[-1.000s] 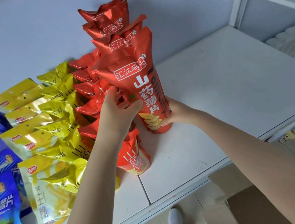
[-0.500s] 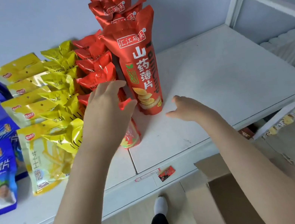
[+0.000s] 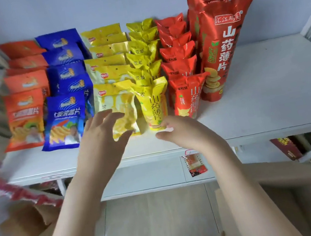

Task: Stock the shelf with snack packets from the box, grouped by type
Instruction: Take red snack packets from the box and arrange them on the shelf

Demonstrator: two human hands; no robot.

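My fingers (image 3: 103,118) are apart and relaxed on both hands, holding nothing. My left hand (image 3: 101,146) hovers with its fingertips just in front of the pale yellow packet (image 3: 114,100) at the head of its row. My right hand (image 3: 184,133) sits low by the foot of the bright yellow packet (image 3: 155,103), so close that I cannot tell whether it touches. Both hands are over the front edge of the shelf (image 3: 271,97).

Left of my left hand stand the blue packets (image 3: 66,121) and, beyond them, the orange packets (image 3: 24,118). Right of my right hand come the small red packets (image 3: 187,95), then the tall red packets (image 3: 219,48), with bare shelf further out. Each row runs back toward the wall, one kind per row.

I judge the step to be squaring up the row fronts before fetching more. To do it well I'd nudge the front packets with flat fingers at their bases, not their tops. These upright bags look light and ready to tip, the tall red ones most of all. I'd keep each front face level with its neighbours and the two yellows apart. The box (image 3: 296,168) lies below my right forearm. Its inside is hidden from here, so I can't say what is left.
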